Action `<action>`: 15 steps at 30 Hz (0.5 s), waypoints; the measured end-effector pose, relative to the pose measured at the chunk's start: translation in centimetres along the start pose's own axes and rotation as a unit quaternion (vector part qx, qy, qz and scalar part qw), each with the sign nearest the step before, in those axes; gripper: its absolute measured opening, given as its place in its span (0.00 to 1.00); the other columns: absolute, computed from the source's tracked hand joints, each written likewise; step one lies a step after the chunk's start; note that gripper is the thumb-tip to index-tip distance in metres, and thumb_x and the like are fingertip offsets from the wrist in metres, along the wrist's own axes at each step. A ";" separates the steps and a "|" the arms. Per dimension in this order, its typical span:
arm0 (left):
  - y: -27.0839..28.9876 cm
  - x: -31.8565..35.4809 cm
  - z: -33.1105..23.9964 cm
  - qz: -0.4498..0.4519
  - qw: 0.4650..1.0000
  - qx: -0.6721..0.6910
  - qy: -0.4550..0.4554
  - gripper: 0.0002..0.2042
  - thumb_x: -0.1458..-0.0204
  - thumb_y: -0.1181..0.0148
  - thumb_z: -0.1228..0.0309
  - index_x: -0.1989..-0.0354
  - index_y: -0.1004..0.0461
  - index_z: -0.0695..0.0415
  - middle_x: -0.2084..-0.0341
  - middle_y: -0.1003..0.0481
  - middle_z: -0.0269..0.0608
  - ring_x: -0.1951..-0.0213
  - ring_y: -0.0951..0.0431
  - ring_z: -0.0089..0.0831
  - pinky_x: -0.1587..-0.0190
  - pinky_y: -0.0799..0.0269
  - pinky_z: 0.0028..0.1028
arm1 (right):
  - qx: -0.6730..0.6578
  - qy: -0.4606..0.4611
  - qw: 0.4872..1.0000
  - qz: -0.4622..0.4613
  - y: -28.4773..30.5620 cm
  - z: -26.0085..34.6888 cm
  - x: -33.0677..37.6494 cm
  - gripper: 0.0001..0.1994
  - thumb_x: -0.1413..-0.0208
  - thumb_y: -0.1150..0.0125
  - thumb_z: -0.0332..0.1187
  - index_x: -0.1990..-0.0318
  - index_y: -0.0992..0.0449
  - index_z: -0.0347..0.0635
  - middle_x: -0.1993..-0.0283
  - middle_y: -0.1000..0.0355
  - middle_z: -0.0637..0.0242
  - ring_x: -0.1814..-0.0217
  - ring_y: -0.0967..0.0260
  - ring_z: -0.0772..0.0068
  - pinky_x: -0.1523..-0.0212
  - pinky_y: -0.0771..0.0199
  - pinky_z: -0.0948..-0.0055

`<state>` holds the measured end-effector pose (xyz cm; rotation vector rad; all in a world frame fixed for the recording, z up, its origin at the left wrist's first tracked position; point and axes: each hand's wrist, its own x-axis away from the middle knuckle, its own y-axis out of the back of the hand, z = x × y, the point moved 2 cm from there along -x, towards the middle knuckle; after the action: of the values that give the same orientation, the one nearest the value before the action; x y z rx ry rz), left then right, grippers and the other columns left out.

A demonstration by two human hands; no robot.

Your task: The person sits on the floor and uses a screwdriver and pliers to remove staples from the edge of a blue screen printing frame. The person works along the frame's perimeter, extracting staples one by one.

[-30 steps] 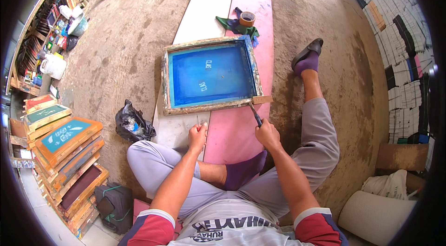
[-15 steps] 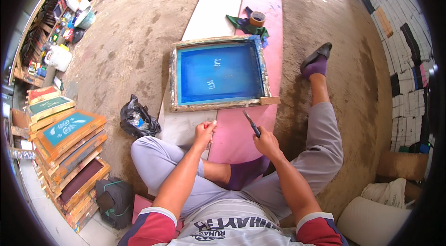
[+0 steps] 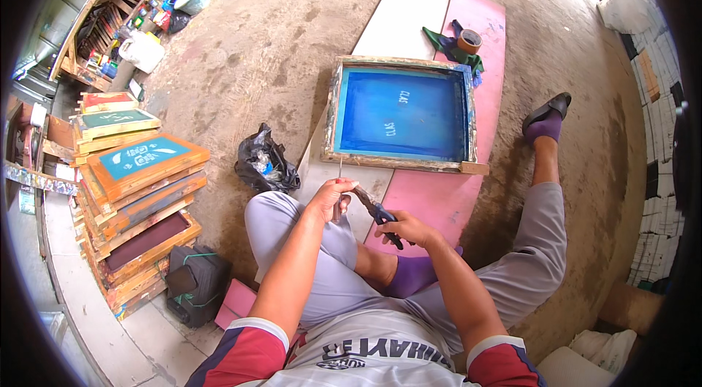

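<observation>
My left hand [image 3: 329, 200] is closed around a thin upright rod-like tool [image 3: 337, 212], whose narrow tip sticks up above the fingers. A small whitish bit shows at its fingertips, too small to name. My right hand [image 3: 406, 228] grips dark-handled scissors [image 3: 382, 214] with the handles apart. Their brownish blades slant up to the left and reach the fingers of my left hand. Just beyond both hands lies a wooden-framed printing screen [image 3: 404, 162] with blue mesh and small pale lettering. It rests across a white board [image 3: 391, 18] and a pink board [image 3: 420, 200].
A brown tape roll [image 3: 469, 40] sits on dark green cloth [image 3: 439, 41] behind the screen. Left of my knee is a black plastic bag [image 3: 267, 160]. Stacked framed screens [image 3: 150, 164] stand at the left, beside a dark bundle [image 3: 194, 286]. Piled white blocks [image 3: 662, 175] line the right.
The scissors have come left to my left hand, and their handles have spread. My view has turned left, so the screen and boards sit farther right in the picture.
</observation>
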<state>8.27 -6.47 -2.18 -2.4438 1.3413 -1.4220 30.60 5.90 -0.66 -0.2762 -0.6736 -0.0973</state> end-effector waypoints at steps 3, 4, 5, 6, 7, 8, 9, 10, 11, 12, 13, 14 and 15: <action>0.6 -0.7 0.2 -0.020 1.000 -0.014 -0.014 0.08 0.40 0.34 0.65 0.63 0.22 0.56 0.75 0.22 0.34 0.87 0.32 0.19 0.85 0.36 0.25 | 0.015 -0.010 1.000 0.023 -0.1 0.7 -0.2 0.26 0.39 0.36 0.43 0.38 0.29 0.36 0.54 0.22 0.55 0.50 0.20 0.64 0.70 0.27 0.66; 0.5 -1.0 0.3 -0.028 0.999 -0.024 -0.021 0.08 0.41 0.34 0.65 0.64 0.23 0.56 0.76 0.22 0.34 0.87 0.32 0.19 0.85 0.36 0.25 | 0.031 -0.015 0.999 0.027 0.0 0.8 -0.2 0.27 0.38 0.37 0.44 0.37 0.30 0.36 0.52 0.22 0.55 0.48 0.21 0.64 0.71 0.27 0.66; 0.5 -1.2 0.4 -0.064 0.996 -0.044 -0.039 0.08 0.41 0.33 0.65 0.65 0.23 0.56 0.77 0.23 0.34 0.87 0.32 0.20 0.86 0.36 0.25 | 0.029 -0.019 0.999 0.011 0.2 0.7 0.1 0.26 0.37 0.37 0.44 0.38 0.29 0.35 0.53 0.22 0.56 0.49 0.21 0.65 0.69 0.26 0.66; 0.5 -1.3 0.6 -0.099 0.991 -0.063 -0.058 0.09 0.41 0.33 0.65 0.66 0.23 0.56 0.78 0.23 0.34 0.87 0.32 0.20 0.86 0.36 0.26 | 0.027 -0.023 0.999 -0.004 0.2 0.5 0.4 0.25 0.37 0.36 0.44 0.40 0.29 0.35 0.54 0.22 0.57 0.49 0.22 0.67 0.66 0.25 0.67; 0.7 -1.4 0.9 -0.136 0.984 -0.084 -0.076 0.09 0.41 0.33 0.65 0.66 0.24 0.56 0.78 0.23 0.34 0.87 0.32 0.20 0.86 0.36 0.26 | 0.024 -0.025 0.999 -0.019 0.2 0.1 0.7 0.24 0.36 0.36 0.44 0.42 0.28 0.34 0.55 0.22 0.58 0.50 0.22 0.68 0.64 0.24 0.67; 1.2 -1.7 1.3 -0.187 0.973 -0.105 -0.085 0.11 0.41 0.32 0.63 0.67 0.24 0.58 0.79 0.24 0.35 0.87 0.33 0.21 0.86 0.36 0.27 | -0.003 -0.018 0.999 -0.051 0.3 -0.4 0.9 0.23 0.35 0.36 0.44 0.43 0.28 0.35 0.57 0.23 0.60 0.52 0.22 0.67 0.65 0.25 0.68; 1.8 -2.0 1.6 -0.228 0.963 -0.118 -0.086 0.12 0.42 0.32 0.62 0.68 0.24 0.58 0.78 0.24 0.35 0.87 0.33 0.21 0.87 0.37 0.27 | -0.019 -0.018 0.996 -0.080 0.7 -1.3 0.9 0.22 0.35 0.36 0.43 0.44 0.28 0.35 0.58 0.24 0.60 0.52 0.22 0.67 0.65 0.25 0.68; 1.9 -2.0 1.7 -0.268 0.951 -0.130 -0.085 0.13 0.42 0.32 0.61 0.68 0.25 0.58 0.78 0.24 0.35 0.87 0.34 0.21 0.87 0.37 0.27 | -0.036 -0.020 0.993 -0.110 1.1 -1.8 1.1 0.21 0.35 0.36 0.43 0.44 0.28 0.35 0.59 0.25 0.61 0.53 0.22 0.67 0.66 0.25 0.68; 1.9 -2.0 1.8 -0.307 0.937 -0.142 -0.084 0.14 0.42 0.32 0.60 0.69 0.25 0.58 0.78 0.25 0.35 0.88 0.34 0.22 0.87 0.37 0.27 | -0.053 -0.021 0.989 -0.140 1.6 -2.3 1.3 0.21 0.35 0.36 0.42 0.44 0.28 0.35 0.60 0.26 0.62 0.54 0.22 0.67 0.66 0.25 0.68; 1.8 -2.2 1.8 -0.318 0.932 -0.152 -0.086 0.15 0.42 0.32 0.59 0.69 0.26 0.58 0.79 0.25 0.35 0.88 0.34 0.22 0.87 0.37 0.27 | -0.067 -0.031 0.981 -0.179 2.2 -2.9 2.0 0.20 0.34 0.38 0.41 0.45 0.28 0.34 0.61 0.28 0.64 0.55 0.23 0.68 0.66 0.26 0.68; 1.6 -2.1 1.6 -0.330 0.926 -0.162 -0.090 0.15 0.42 0.32 0.59 0.70 0.26 0.58 0.79 0.26 0.35 0.88 0.35 0.22 0.87 0.37 0.27 | -0.066 -0.017 0.974 -0.216 2.7 -3.0 2.8 0.22 0.35 0.38 0.42 0.43 0.29 0.34 0.61 0.27 0.62 0.57 0.24 0.69 0.65 0.26 0.67; 1.2 -2.0 1.4 -0.341 0.920 -0.172 -0.093 0.16 0.42 0.32 0.58 0.70 0.27 0.57 0.79 0.26 0.35 0.88 0.35 0.22 0.87 0.37 0.27 | -0.065 -0.003 0.965 -0.253 3.2 -3.2 3.6 0.24 0.35 0.38 0.43 0.40 0.29 0.33 0.60 0.26 0.61 0.59 0.26 0.70 0.64 0.27 0.67; 0.9 -2.0 1.2 -0.345 0.921 -0.157 -0.093 0.16 0.42 0.32 0.58 0.70 0.27 0.57 0.80 0.27 0.35 0.88 0.35 0.22 0.87 0.37 0.27 | -0.063 0.011 0.955 -0.290 3.6 -3.3 4.3 0.27 0.36 0.39 0.44 0.38 0.30 0.33 0.59 0.25 0.59 0.61 0.27 0.71 0.63 0.27 0.67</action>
<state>8.13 -6.11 -4.67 -3.3827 0.7290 -1.0437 36.59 8.42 -1.16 -0.1924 -0.7113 -0.7071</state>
